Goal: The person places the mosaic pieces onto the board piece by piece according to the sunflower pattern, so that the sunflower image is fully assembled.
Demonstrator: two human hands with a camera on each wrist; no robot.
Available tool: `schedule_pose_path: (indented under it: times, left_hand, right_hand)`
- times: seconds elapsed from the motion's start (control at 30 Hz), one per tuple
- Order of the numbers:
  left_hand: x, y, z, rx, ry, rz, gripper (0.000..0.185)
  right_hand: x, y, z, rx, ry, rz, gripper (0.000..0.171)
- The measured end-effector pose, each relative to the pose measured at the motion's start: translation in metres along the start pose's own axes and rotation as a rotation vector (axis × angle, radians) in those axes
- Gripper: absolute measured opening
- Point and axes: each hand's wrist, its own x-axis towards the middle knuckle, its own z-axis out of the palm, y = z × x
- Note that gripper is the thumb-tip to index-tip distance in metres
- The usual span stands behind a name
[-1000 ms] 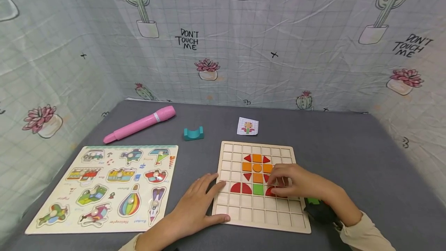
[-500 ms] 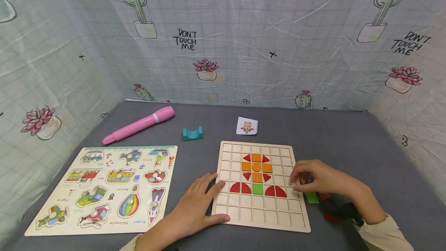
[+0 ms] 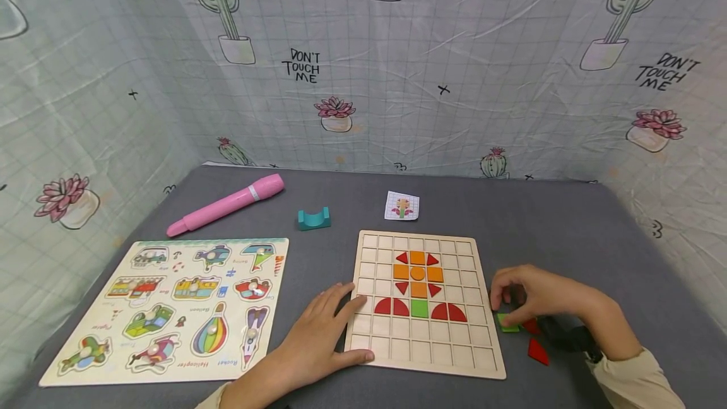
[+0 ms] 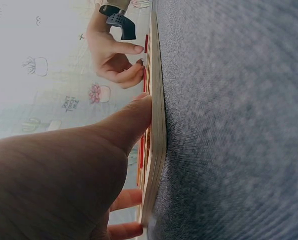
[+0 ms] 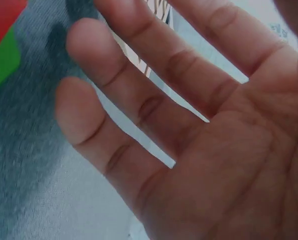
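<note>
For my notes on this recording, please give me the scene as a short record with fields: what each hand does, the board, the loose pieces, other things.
left hand: the left hand rests flat on the grid board's left edge, thumb on the frame
right hand: the right hand reaches to the green piece beside the board; grip unclear
board: a flower of orange, red and green pieces is laid in the grid
loose pieces: red pieces on the cloth, right of the board
other things: vehicle puzzle, pink pen, teal block, small card
</note>
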Motion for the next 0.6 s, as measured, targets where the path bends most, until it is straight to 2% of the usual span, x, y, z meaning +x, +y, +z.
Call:
schedule_pose_path:
  times: [0.3, 0.6]
  left_hand:
    - [-0.0005, 0.0, 0.0005, 0.007, 0.003, 0.0, 0.08]
    - [-0.0007, -0.0006, 0.0018, 0.016, -0.003, -0.007, 0.08]
  right_hand:
    - [-0.0057, 0.0057, -0.0016, 0.0, -0.037, 0.067, 0.023]
    - [-0.0047, 0.0016, -0.0029, -0.069, 0.064, 0.169, 0.026]
